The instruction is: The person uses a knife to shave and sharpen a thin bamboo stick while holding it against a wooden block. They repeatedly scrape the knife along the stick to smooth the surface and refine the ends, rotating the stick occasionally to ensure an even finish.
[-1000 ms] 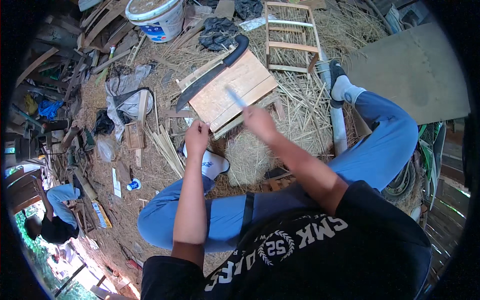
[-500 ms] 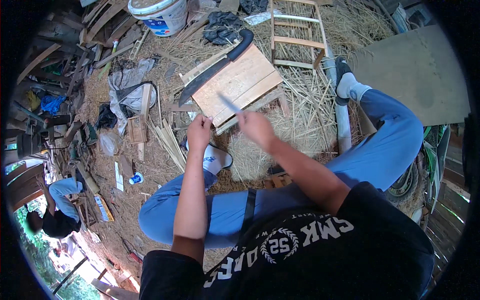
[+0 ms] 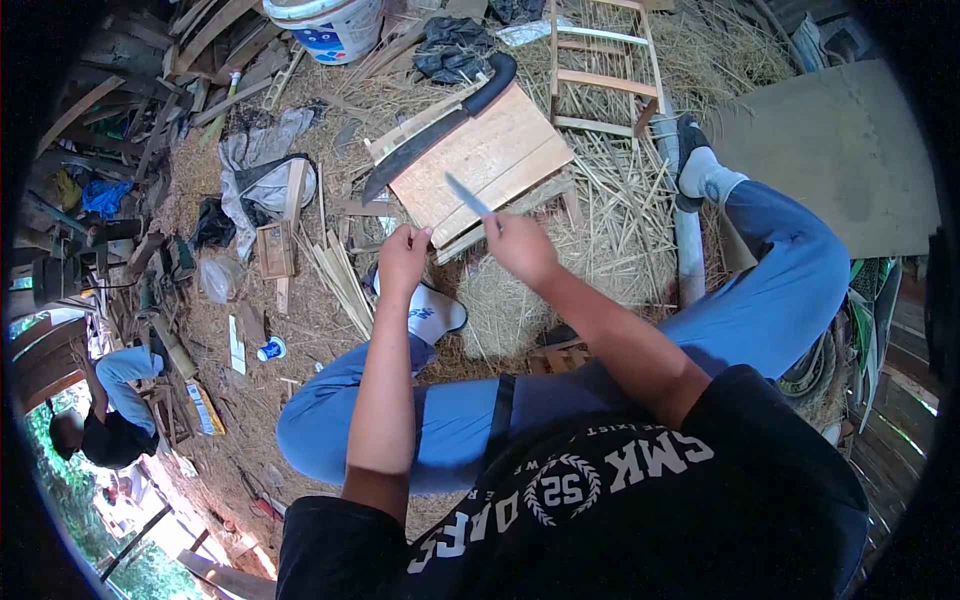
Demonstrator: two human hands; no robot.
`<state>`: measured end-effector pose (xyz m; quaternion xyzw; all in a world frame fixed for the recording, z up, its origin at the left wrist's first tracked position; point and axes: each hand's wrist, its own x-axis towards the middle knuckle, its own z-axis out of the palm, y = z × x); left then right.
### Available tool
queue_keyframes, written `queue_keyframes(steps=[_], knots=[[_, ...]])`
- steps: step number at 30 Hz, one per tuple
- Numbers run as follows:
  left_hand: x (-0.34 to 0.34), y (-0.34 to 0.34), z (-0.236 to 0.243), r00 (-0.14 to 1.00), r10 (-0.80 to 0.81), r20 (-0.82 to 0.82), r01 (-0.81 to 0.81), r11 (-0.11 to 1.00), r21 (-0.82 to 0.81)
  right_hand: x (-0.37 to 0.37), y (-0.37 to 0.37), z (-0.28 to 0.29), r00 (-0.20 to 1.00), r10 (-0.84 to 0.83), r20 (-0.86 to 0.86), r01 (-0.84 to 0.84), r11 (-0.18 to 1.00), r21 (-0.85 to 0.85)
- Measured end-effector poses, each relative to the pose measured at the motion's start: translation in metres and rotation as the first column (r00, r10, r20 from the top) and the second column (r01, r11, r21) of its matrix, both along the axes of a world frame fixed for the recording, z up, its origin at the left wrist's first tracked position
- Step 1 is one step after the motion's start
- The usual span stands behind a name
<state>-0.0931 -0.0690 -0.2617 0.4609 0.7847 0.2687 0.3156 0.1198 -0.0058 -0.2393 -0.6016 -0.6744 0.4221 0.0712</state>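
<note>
My left hand (image 3: 403, 262) is closed at the near left corner of a pale wooden board (image 3: 470, 150), its fingertips pinched on something I cannot make out. My right hand (image 3: 522, 248) grips a small knife (image 3: 464, 194) by the handle, its blade angled up and left over the board's near edge. A large dark machete (image 3: 420, 152) with a black curved handle lies along the board's far side. The board rests on a low wooden support among straw and thin split strips.
A slatted wooden frame (image 3: 610, 76), white bucket (image 3: 336, 30), black plastic (image 3: 450, 55), grey cloth (image 3: 245, 170) and scrap wood surround the board. A metal pipe (image 3: 690, 262) lies by my right foot, a flat panel (image 3: 840, 160) beyond. Another person (image 3: 105, 420) sits at the far left.
My right hand and knife dipped a little toward me, then moved slightly back up and right. The whole scene shifts slightly with the head; my left hand stays at the board's corner.
</note>
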Motion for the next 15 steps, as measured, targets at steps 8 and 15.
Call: queue_keyframes(steps=[8, 15], knots=[[-0.004, -0.003, -0.007, 0.998, 0.028, 0.049, -0.027, 0.999, -0.026, 0.037, 0.036, -0.013, 0.977, -0.213, -0.003, 0.213, 0.971, 0.11], [-0.004, -0.001, -0.007, 0.996, 0.022, 0.091, -0.018, 0.999, -0.046, 0.044, 0.039, -0.02, 0.973, -0.22, 0.061, 0.21, 0.967, 0.14]])
